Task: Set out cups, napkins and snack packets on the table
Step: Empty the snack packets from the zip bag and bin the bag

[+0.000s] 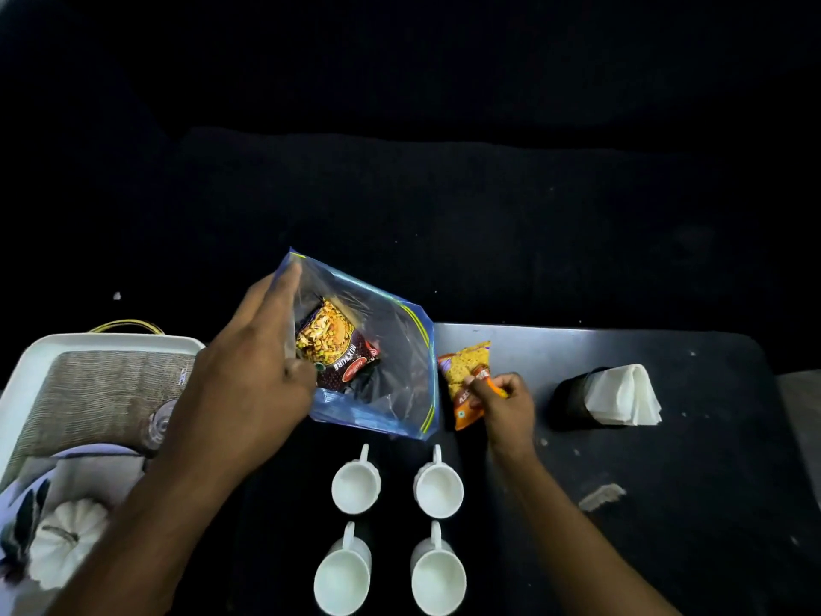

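— Head view, left hand (249, 375): holding what?

— Gripping the left edge of a clear blue zip bag (377, 349), fingers (284, 282) stretched out along its rim, thumb curled in at the mouth. Forearm reaching in from the near left, crossing over a white tray (26, 371).

— Inside the bag?

— A dark red snack packet (340, 349) printed with a yellow mix, lying tilted. Possibly more under it; cannot tell.

— And the right hand (504, 404)?

— Fingers curled and pinched on the right edge of an orange snack packet (466, 380), just right of the bag, resting on the desk (688, 460) or close above it; cannot tell which. Wrist bent, forearm coming up from the near right.

— Cups?

— Four white cups (355, 484) in a two-by-two block near the body, handles pointing far, none touching, just near of the bag.

— Napkins?

— White folded napkins (626, 395) standing in a dark holder (571, 400) well right of the orange packet.

— On the tray?

— A woven mat (97, 393), an overturned clear glass (160, 422), patterned cloth (80, 473) and a white pumpkin ornament (66, 537).
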